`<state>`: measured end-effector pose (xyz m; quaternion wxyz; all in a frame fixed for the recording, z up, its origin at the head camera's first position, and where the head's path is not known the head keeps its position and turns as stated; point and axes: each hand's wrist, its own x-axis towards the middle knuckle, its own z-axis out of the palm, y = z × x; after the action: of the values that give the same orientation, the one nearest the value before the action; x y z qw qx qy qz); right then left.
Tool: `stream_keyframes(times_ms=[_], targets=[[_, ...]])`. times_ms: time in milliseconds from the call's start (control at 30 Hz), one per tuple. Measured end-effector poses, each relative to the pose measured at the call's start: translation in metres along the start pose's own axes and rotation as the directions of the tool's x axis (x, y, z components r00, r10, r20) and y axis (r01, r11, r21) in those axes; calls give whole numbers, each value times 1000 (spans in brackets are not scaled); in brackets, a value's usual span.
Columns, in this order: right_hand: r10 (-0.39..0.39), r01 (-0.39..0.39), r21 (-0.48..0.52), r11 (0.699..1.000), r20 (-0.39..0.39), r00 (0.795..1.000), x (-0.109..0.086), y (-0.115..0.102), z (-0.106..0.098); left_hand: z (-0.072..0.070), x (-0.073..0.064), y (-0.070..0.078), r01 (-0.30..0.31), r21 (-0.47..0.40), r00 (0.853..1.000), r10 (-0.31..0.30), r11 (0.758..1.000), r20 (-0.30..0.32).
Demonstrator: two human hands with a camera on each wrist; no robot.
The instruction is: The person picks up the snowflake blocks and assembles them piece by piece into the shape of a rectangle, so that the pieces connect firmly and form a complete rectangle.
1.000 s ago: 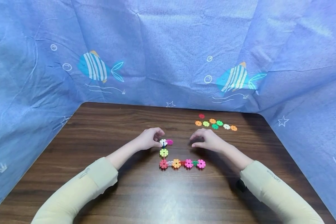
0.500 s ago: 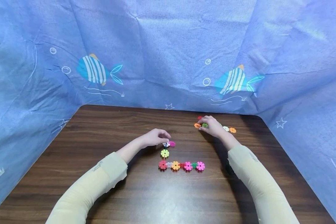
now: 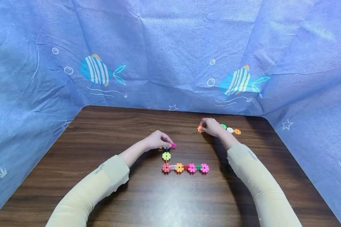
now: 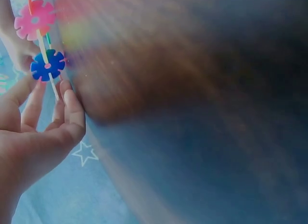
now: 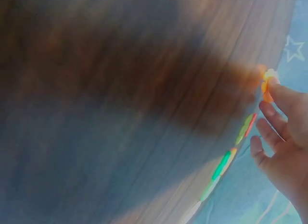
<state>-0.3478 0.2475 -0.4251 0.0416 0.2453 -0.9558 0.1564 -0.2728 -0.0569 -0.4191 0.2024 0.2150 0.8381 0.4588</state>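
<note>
Flower-shaped plastic interlocking discs are joined into an L-shaped chain [image 3: 179, 168] on the table. Its upright arm runs through a yellow disc [image 3: 166, 156] to a magenta disc [image 3: 173, 145] at the far end. There my left hand [image 3: 158, 140] pinches the chain; its fingers hide most of the white disc beside the magenta one. In the left wrist view a blue disc [image 4: 47, 65] stands by the fingertips. Farther right, my right hand [image 3: 211, 127] pinches an orange disc [image 3: 200, 129] between thumb and finger, also visible in the right wrist view.
Loose discs lie around and behind the right hand, among them a green disc [image 3: 223, 126], a white disc [image 3: 230, 130] and another orange disc [image 3: 237, 131]. A brown wooden table [image 3: 125, 126] meets a blue fish-print curtain [image 3: 170, 63] at its back edge.
My right hand has reached away and right to the loose discs and taken hold of an orange one. The left hand has shifted slightly right, its fingers closing on the chain's far end.
</note>
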Motion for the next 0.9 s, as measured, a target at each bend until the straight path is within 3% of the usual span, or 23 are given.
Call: stream_keyframes(times_ms=[67, 200, 333, 467, 600, 767, 833, 900], targets=[[-5, 5, 73, 997, 4, 1000, -2, -7, -3, 0, -2, -1, 32, -23, 999, -33, 999, -30], [52, -56, 218, 974, 25, 998, -7, -23, -7, -1, -6, -1, 78, -49, 994, -81, 996, -75], [88, -104, 392, 914, 59, 994, -12, -38, -9, 0, -8, -1, 99, -78, 989, -106, 992, -100], [112, -148, 531, 834, 98, 989, -17, -57, -8, 2, -9, -1, 105, -100, 986, -117, 989, -118], [141, -217, 667, 713, 167, 976, -22, -81, -4, 3, -10, 1, 115, -125, 982, -132, 985, -134], [207, -386, 774, 501, 326, 922, -26, -108, 3, 3, -11, 4, 118, -141, 977, -140, 983, -158], [224, -431, 781, 452, 368, 902, -27, -115, 6, 4, -12, 5, 111, -145, 977, -134, 983, -166], [226, -450, 781, 432, 389, 893, -27, -120, 9, 4, -12, 5, 102, -156, 977, -129, 982, -170]])
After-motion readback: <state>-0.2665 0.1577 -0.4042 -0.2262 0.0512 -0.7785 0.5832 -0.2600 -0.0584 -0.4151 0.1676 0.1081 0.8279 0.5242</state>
